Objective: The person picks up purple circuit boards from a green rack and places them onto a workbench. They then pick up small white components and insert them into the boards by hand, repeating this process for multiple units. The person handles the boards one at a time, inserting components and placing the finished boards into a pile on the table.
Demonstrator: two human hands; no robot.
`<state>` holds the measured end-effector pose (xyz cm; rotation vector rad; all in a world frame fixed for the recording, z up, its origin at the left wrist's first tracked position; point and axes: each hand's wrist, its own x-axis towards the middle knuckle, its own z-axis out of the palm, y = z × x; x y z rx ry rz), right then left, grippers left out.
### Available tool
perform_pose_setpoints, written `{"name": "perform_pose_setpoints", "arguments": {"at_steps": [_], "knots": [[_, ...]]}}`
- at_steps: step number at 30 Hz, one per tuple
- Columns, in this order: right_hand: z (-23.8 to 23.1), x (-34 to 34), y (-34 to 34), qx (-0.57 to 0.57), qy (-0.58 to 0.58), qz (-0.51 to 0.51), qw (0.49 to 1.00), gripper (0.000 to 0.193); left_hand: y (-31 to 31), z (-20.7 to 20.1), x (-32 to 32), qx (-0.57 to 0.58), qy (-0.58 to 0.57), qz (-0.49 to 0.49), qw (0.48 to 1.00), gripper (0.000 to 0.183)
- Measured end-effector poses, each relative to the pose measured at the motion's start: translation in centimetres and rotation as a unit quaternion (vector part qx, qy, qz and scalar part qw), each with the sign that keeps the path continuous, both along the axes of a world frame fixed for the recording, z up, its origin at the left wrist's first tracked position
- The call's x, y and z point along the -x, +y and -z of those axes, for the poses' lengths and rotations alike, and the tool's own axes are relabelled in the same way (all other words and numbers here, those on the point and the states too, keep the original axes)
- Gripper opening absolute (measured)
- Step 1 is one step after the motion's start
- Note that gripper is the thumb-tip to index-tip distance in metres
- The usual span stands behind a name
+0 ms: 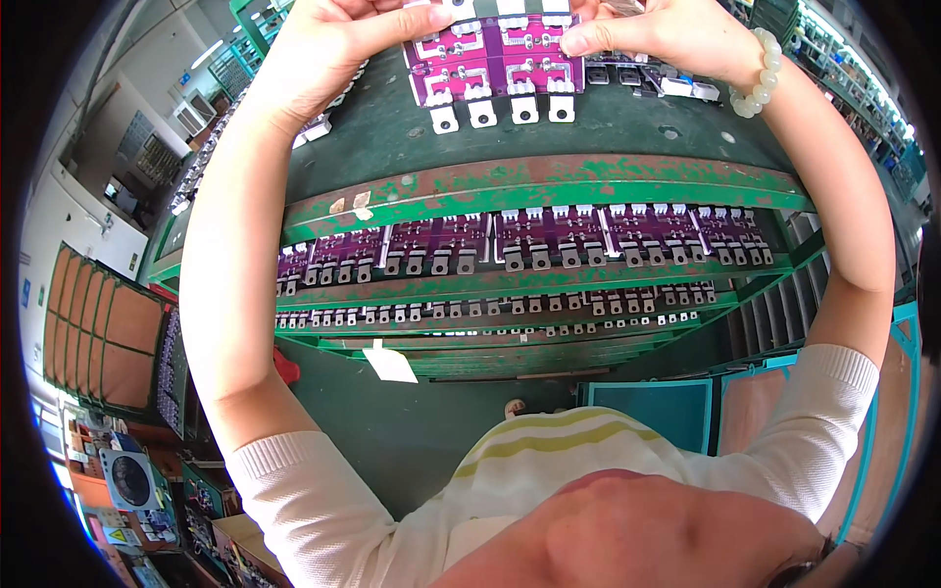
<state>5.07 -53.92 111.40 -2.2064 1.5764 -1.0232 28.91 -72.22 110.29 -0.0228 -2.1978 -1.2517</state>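
A purple circuit board panel with white metal tabs along its near edge is held up at the top of the view. My left hand grips its left side, the thumb lying over the upper left corner. On the opposite side my right hand pinches the board, thumb pressed on its face. A beaded bracelet circles my right wrist. Both hands' other fingers are partly hidden behind the panel or cut off by the upper edge. Beneath the board is the dark green top shelf of a rack, with more metal-tabbed pieces lying behind.
Lower rack shelves carry rows of similar purple boards. The green rack edge with worn paint runs across in front of me. A white paper tag hangs from the rack. At left stand a slatted rack and a round fan.
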Motion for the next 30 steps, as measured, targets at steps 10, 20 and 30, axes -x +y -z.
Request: {"name": "perform_pose_setpoints", "arguments": {"at_steps": [10,20,30], "knots": [[0.6,-0.1,0.1,0.055,0.020,-0.011,0.998,0.023,1.8,-1.0,-0.3,0.092,0.015,-0.083,0.992,0.023],[0.3,-1.5,0.3,0.034,0.007,0.043,0.998,0.025,1.5,-0.5,-0.1,0.028,0.041,-0.023,0.998,0.018],[0.3,-1.7,0.4,0.042,0.023,0.032,0.998,0.024,0.7,-0.3,0.3,0.030,0.042,0.002,0.999,0.008]]}}
